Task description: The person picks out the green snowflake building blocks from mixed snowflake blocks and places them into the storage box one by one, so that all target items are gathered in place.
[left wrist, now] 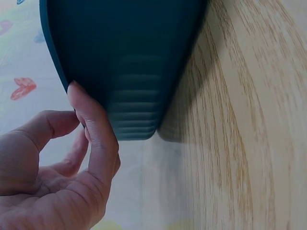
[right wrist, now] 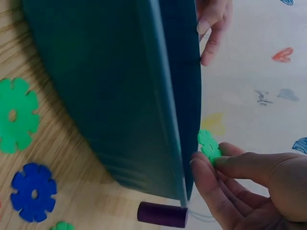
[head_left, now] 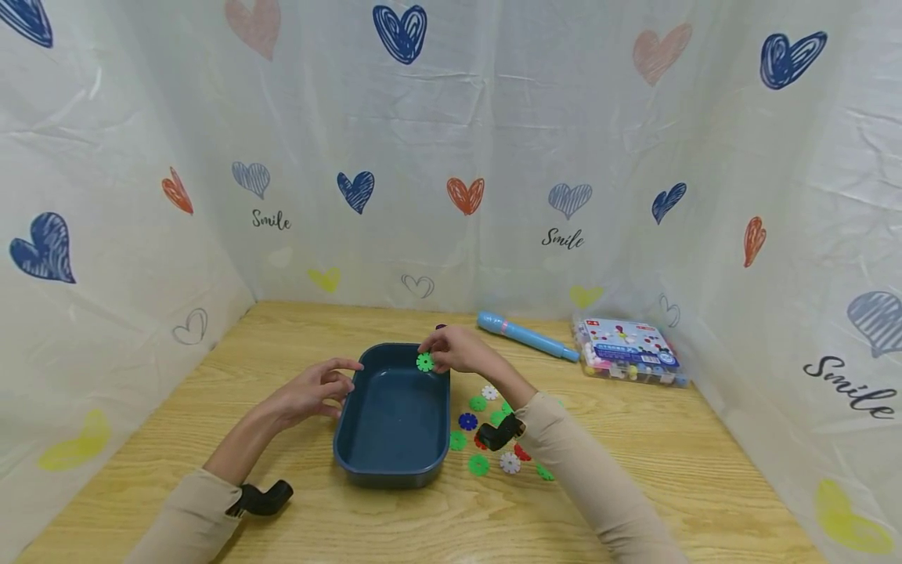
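Observation:
A dark blue-green rectangular basin stands on the wooden table. My left hand holds its left rim; in the left wrist view the fingertips lie against the rim and outer wall. Over the far right corner of the basin, my right hand pinches a green snowflake disc between thumb and fingers. The right wrist view shows this disc edge-tilted just above the rim. Several loose snowflake discs lie right of the basin, among them a blue one, a white one and a green one.
A light blue tube-shaped stick lies behind the discs. At the back right sits a clear-sided box with a printed lid and small colored pieces. A purple cylinder is beyond the basin's far end. Heart-printed curtains surround the table.

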The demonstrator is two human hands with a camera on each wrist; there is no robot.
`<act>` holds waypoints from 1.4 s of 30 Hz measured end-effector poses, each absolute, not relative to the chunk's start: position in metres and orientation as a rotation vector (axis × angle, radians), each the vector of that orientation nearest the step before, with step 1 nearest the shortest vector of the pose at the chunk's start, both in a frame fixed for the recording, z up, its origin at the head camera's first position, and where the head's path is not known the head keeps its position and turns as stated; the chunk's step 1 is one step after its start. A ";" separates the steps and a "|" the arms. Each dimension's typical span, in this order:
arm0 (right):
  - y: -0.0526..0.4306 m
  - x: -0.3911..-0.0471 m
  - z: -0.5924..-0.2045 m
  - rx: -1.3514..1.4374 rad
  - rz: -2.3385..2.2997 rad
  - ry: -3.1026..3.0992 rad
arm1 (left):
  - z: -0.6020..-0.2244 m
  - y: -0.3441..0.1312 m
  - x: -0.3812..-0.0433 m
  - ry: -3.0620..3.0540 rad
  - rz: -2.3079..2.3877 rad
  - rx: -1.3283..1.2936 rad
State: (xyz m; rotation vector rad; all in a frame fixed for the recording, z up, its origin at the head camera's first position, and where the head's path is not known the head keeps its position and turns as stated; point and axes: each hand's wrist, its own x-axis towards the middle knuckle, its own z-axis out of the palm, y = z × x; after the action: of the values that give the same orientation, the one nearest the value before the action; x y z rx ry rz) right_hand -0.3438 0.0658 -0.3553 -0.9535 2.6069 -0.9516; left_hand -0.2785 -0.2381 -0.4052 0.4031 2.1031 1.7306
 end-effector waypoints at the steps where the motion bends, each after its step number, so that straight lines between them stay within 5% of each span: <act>1: 0.063 -0.345 -0.354 -0.948 -0.954 2.596 | -0.405 -0.238 -0.278 2.105 1.730 0.399; 23: 0.011 -0.359 -0.363 -0.784 -1.076 2.456 | -0.406 -0.238 -0.280 2.124 1.705 0.380; 42: -0.022 -0.358 -0.380 -0.845 -0.587 2.749 | -0.404 -0.238 -0.278 2.128 1.698 0.391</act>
State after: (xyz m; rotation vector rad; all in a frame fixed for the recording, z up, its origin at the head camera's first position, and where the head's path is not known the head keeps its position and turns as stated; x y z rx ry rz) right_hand -0.3583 -0.0220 -0.3799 -0.8445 2.7495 -0.5867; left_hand -0.2783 -0.2382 -0.4039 0.3913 2.1284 1.6981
